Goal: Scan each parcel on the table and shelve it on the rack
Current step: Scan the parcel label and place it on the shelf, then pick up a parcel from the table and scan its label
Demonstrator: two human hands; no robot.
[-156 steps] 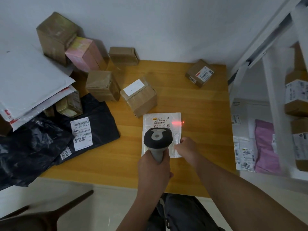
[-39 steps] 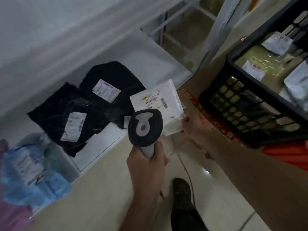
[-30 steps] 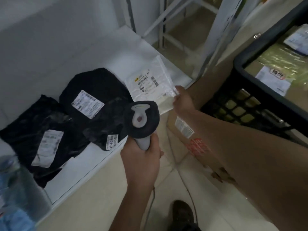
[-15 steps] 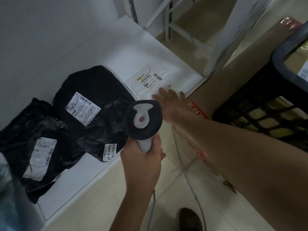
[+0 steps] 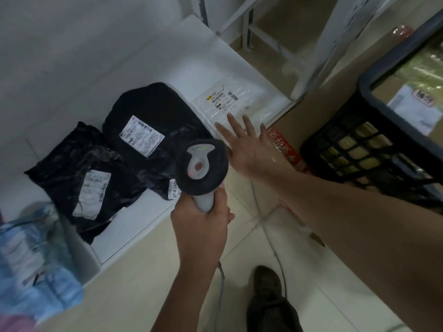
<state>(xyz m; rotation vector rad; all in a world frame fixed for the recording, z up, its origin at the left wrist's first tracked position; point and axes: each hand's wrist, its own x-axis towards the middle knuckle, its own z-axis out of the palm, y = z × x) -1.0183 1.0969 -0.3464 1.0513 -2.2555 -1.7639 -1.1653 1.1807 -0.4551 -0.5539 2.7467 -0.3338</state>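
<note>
- One white parcel (image 5: 233, 105) flat on the rack shelf (image 5: 148, 219), by its right end; two black parcels (image 5: 153, 130) overlap beside it.
- Blue package (image 5: 36, 264) at shelf's left end is blurred and cut off; black crate (image 5: 374, 144) is cut off on the right.
- Right hand (image 5: 249, 144) spread flat, fingertips over the white parcel's near edge; contact unclear.
- Left hand (image 5: 201, 226) grips one scanner (image 5: 201, 168), head up.

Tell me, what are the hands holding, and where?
The left hand grips the scanner by its handle. The right hand holds nothing, its fingers spread.
</note>
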